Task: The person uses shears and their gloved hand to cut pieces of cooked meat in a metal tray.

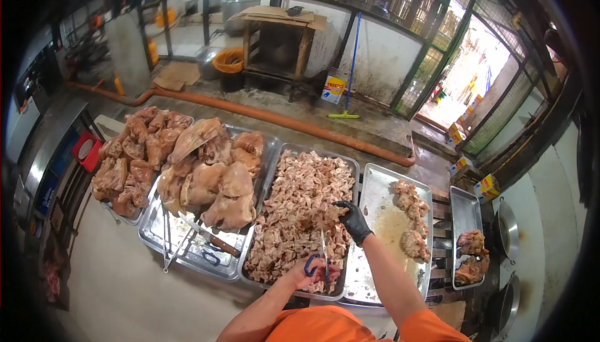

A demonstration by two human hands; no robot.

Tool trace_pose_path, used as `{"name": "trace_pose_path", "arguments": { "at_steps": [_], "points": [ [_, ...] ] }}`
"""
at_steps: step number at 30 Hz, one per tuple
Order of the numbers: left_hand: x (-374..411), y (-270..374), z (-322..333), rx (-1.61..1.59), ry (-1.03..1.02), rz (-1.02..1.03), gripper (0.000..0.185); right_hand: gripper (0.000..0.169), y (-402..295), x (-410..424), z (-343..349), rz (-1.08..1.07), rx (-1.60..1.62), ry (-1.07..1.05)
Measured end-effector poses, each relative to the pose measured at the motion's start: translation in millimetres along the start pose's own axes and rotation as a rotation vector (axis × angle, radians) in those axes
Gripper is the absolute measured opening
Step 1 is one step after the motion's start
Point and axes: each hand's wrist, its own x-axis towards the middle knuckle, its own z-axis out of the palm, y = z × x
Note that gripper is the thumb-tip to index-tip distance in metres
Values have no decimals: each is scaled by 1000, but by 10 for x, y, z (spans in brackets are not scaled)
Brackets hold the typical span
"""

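My bare left hand (313,272) holds a pair of scissors (323,247) by dark blue handles, with the blades pointing away from me. My right hand (355,223), in a black glove, grips a piece of meat (329,214) close to the blade tips. Both hands are over a metal tray (244,267) heaped with small cut meat pieces (304,178). Right of it, a shallow tray (371,267) holds a row of meat clumps (415,243) and some liquid. On the left, large pieces of meat (220,187) are piled on another metal tray (154,229).
A wooden-handled knife (222,244), tongs (180,250) and another pair of blue-handled scissors (211,256) lie on the left tray. More meat (136,149) is heaped farther left. At right, a narrow tray (464,206) holds browned meat (471,271). An orange pipe (262,114) runs behind the trays.
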Motion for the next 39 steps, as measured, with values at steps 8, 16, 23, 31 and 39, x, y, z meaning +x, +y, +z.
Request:
{"name": "trace_pose_path", "arguments": {
  "at_steps": [8, 16, 23, 31, 39],
  "points": [
    [210, 229, 536, -25, 149, 136, 15, 44, 354, -95, 3, 88, 52, 153],
    [246, 90, 324, -34, 164, 174, 34, 32, -27, -59, -81, 210, 420, 300],
    [13, -61, 305, 141, 174, 144, 45, 23, 401, -75, -82, 383, 704, 199],
    [358, -267, 36, 419, 320, 355, 50, 19, 470, -191, 123, 196, 468, 123],
    [200, 20, 261, 688, 367, 359, 38, 28, 31, -321, 131, 465, 590, 175]
  ]
}}
